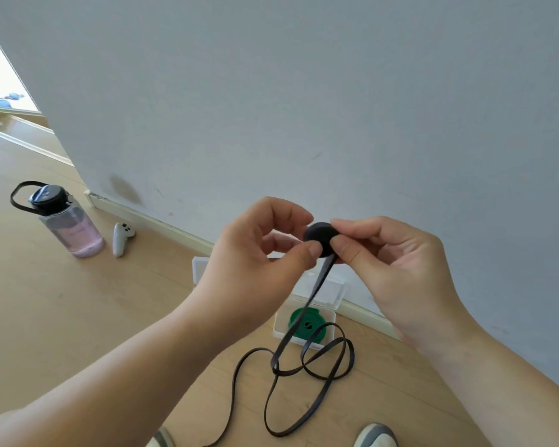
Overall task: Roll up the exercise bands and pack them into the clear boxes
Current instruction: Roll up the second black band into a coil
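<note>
The left hand [259, 250] and right hand [391, 256] meet at chest height. Each pinches the small black coil [320, 236] between thumb and fingertips, left on its near edge, right on its far side. The coil is the wound-up start of the black band [281, 346]. The band's free length drops straight down from under the coil and then sprawls in loose crossing loops on the floor [78, 317] between the person's shoes [376, 435].

So the unrolled part lies below and towards the body, its long axis running nearly vertical from the hands. To my eye, winding must draw it upward, with either hand equally close.

Just beyond the hanging strap sits a clear box [278, 327] holding a rolled green band [307, 324]. Behind it is another clear piece [331, 290], box or lid I cannot tell. Both rest on pale wood flooring at the foot of a plain grey-white wall [304, 91]. Well off to the left stand a water bottle [75, 227] and a white controller [121, 238].
</note>
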